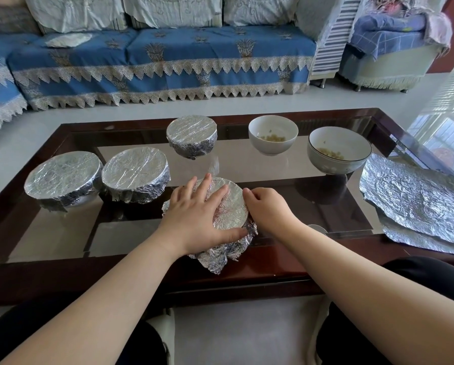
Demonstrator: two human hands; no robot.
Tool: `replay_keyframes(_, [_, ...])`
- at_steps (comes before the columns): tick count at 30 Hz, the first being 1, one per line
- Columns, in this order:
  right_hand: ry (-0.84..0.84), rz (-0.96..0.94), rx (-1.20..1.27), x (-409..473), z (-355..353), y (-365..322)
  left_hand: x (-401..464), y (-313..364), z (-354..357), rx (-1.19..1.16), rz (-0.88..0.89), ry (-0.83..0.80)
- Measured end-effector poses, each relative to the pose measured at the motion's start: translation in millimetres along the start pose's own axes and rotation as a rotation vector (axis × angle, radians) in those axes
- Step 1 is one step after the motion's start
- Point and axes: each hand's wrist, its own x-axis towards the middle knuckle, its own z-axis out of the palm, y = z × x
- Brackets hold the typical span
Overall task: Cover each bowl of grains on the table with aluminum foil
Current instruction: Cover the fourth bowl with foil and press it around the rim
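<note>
Both forearms reached in from the near edge, and between them sat the bowl being wrapped (pixel 228 204), just inside the front rim of the bench (pixel 62 272). The left hand (pixel 194 214) lay flat across its foil top, fingers spread and straight, a released grip pressing down, most likely to keep the sheet from sliding. The right hand (pixel 268 209) rested against the right side of that bowl with fingers curled in; it seemed to be pinching or crimping the foil against the rim, though the fingertips were hidden, so I cannot tell for certain what they grasped. Loose foil (pixel 220 262) stuck out in a ragged flap below the near side of the bowl, so the wrap looked unfinished there.

Left of that bowl, two covered bowls stood side by side, nearly touching: one just beside it (pixel 135 175) and one further left (pixel 62 177). Beyond it, toward the far edge, stood a third covered bowl (pixel 191 133). All three had foil tucked tightly under their rims.

Beyond and to the right of the bowl in hand, a white bowl (pixel 273 134) and a dark-rimmed bowl (pixel 339 151) stood uncovered, with yellowish grains visible inside. Well right of it, spare foil sheets (pixel 415 201) lay crumpled at the bench's end, presumably kept within reach for those two.

By this count, three bowls were done, one was underway and two remained.
</note>
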Motion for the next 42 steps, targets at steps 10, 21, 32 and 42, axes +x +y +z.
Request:
replay_keyframes(10, [-0.196, 0.077, 0.251, 12, -1, 4, 0, 2, 1, 0.001, -0.036, 0.019])
replay_keyframes(21, [-0.487, 0.259, 0.695, 20, 0, 10, 0, 2, 2, -0.005, -0.048, 0.027])
replay_keyframes(32, [-0.478, 0.178, 0.698, 18, 2, 16, -2, 14, -2, -0.027, -0.142, 0.024])
replay_keyframes(42, [-0.177, 0.101, 0.418, 30, 9, 11, -8, 26, -6, -0.049, -0.231, -0.014])
